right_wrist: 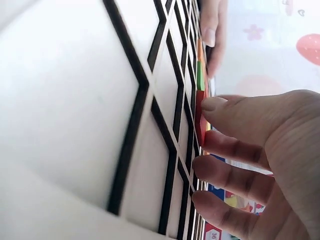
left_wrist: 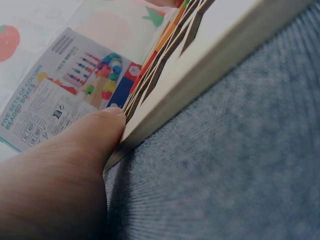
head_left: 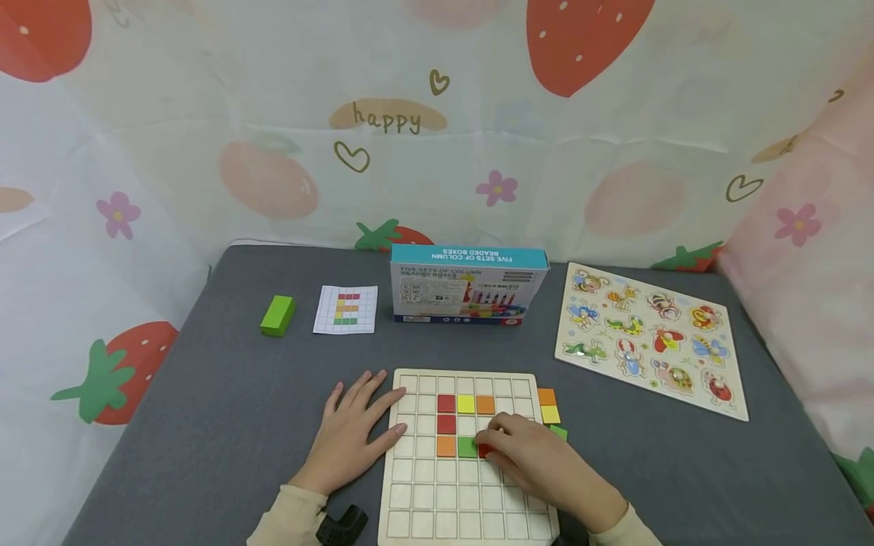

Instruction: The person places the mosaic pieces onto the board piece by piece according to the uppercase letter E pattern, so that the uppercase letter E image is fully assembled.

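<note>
Flat squares (head_left: 466,404) sit in a pale gridded board (head_left: 448,497) on ribbed cloth (head_left: 205,432); the right hand (head_left: 536,456) pinches a red square (right_wrist: 199,122); the left hand (head_left: 351,440), fingers straight, touches the board's edge.

A table covered in dark grey cloth (head_left: 225,425) carries a pale rectangular board with square cells (head_left: 419,497) at its near edge. Just beside the board's right side lie an orange square tile (head_left: 546,396), a yellow square tile (head_left: 550,414) and a partly hidden green tile (head_left: 558,432). Farther back, from left to right, are a bright green rectangular block (head_left: 278,315), a white card printed with a coloured grid (head_left: 345,309), an upright blue-topped printed box (head_left: 464,296) and a pale flat insect-picture board (head_left: 737,402), set at an angle.
</note>
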Available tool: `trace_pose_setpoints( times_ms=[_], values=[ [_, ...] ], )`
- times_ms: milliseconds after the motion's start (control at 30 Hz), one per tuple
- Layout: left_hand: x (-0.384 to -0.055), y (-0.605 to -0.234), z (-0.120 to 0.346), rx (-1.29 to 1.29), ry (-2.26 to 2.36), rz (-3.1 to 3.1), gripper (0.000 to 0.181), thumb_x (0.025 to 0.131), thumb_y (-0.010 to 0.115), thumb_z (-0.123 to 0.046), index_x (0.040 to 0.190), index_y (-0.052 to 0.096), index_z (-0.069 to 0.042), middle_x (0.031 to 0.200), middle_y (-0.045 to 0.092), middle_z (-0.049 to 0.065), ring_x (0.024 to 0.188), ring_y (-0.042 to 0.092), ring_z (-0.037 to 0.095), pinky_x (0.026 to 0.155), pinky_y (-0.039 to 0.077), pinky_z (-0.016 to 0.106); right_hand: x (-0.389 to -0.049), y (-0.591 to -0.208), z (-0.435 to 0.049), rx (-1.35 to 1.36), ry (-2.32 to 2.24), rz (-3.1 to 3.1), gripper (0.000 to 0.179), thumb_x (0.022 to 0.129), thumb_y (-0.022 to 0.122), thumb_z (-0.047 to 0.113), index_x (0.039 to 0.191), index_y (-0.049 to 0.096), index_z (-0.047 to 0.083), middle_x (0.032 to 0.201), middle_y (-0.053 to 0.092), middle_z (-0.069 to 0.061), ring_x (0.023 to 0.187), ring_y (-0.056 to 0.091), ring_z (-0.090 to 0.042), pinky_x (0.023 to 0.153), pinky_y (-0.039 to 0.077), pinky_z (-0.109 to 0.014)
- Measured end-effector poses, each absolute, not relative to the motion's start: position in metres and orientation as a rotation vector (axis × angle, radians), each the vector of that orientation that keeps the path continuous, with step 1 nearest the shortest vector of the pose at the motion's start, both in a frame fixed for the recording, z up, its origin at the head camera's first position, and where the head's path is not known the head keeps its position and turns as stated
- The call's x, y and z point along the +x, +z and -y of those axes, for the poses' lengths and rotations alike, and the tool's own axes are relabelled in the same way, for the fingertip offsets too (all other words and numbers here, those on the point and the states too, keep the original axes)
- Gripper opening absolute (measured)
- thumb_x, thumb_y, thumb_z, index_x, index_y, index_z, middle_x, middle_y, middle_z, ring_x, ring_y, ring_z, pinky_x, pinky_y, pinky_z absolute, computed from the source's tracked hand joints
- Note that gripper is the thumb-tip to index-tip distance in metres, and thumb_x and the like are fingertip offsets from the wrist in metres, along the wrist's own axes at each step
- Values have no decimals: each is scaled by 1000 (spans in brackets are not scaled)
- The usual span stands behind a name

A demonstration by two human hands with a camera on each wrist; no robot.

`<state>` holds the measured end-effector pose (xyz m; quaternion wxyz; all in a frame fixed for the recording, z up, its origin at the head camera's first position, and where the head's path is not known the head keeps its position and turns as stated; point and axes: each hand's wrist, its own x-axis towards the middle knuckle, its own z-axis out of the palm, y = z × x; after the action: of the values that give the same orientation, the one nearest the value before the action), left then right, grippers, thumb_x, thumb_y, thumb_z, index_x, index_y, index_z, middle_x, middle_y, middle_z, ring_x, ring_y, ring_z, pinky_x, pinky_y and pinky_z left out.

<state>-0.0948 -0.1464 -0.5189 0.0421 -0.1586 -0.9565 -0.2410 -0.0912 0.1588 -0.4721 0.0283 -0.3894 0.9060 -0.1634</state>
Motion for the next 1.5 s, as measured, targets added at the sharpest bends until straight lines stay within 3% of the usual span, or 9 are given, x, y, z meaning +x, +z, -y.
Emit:
trace_pose_setpoints(
  times_ms=[367,767,1033,1500],
  values=[
    [-96,-519,147,-486,-732,2915,54,92,55,-56,141,49,-33,154,35,4,144,24,26,115,9,59,-92,-471,-162,-1203,-515,-2797,17,92,66,25,108,68,24,102,60,10,87,56,-3,77,53,-22],
    [-96,-520,146,-490,-746,2896,54,90,57,-55,139,51,-32,152,37,5,143,27,28,114,11,60,-99,-461,-214,-1052,-496,-3033,19,84,75,16,102,68,17,98,59,7,75,50,0,61,48,-19],
    [-95,-519,146,-481,-758,2942,55,92,53,-57,141,48,-35,155,32,2,145,22,25,116,7,58,-97,-462,-238,-847,-433,-3074,18,86,74,19,102,68,20,102,60,10,88,59,-2,72,54,-25],
    [-95,-519,146,-486,-759,2930,54,92,52,-58,141,48,-35,155,33,2,145,22,25,115,8,59,-112,-472,-242,-828,-395,-3035,23,85,74,17,107,68,17,103,61,5,87,59,-5,72,55,-28]
  ],
)
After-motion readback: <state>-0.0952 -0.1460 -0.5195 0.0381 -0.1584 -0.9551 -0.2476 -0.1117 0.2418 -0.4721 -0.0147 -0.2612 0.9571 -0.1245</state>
